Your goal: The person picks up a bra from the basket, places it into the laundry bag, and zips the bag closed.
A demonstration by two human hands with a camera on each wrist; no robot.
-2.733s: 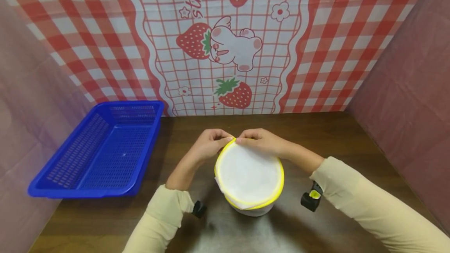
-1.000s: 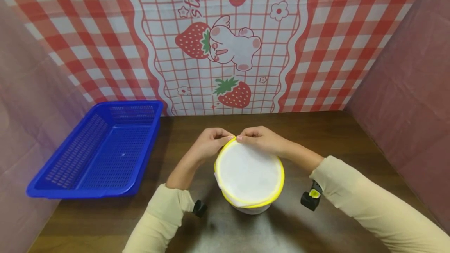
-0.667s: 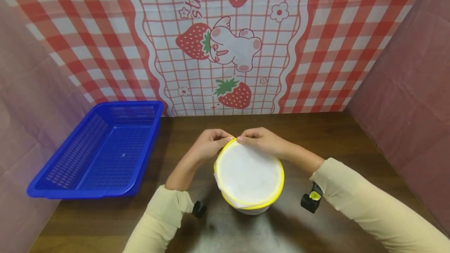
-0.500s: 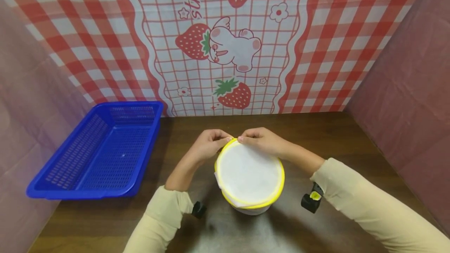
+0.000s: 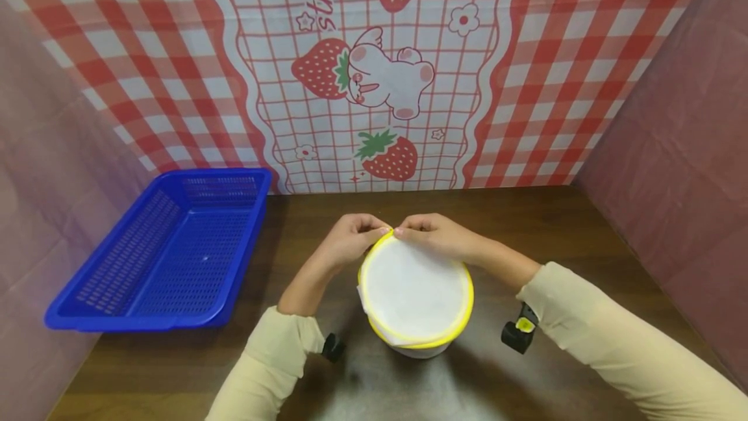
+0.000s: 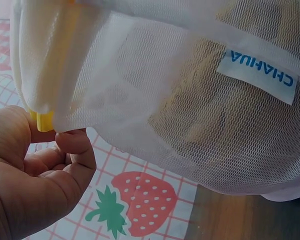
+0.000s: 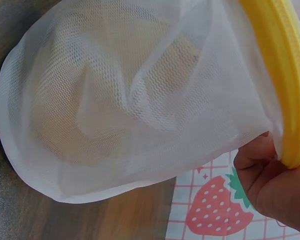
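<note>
A round white mesh laundry bag (image 5: 417, 288) with a yellow zipper band (image 7: 285, 75) stands on the table in front of me. Something beige (image 6: 205, 125) shows through its mesh side, its kind unclear. A white label (image 6: 260, 75) reading CHAHUA is on the bag. At the far edge of the bag's top, my left hand (image 5: 350, 237) pinches the rim by the yellow zipper end. Right beside it, my right hand (image 5: 441, 236) pinches the same rim between thumb and curled fingers. The fingertips of both hands are close together. Whether a zipper pull is between them is hidden.
On the left of the brown wooden table (image 5: 526, 226) stands a blue plastic basket (image 5: 195, 258) with perforated walls. A red-and-white strawberry-print cloth (image 5: 386, 83) hangs behind the table. Pinkish cloth walls (image 5: 672, 135) close off both sides.
Both hands stay at the far edge of the bag's rim. Compared with the earliest frame, the loose mesh at the bag's near left side hangs slightly less low.
</note>
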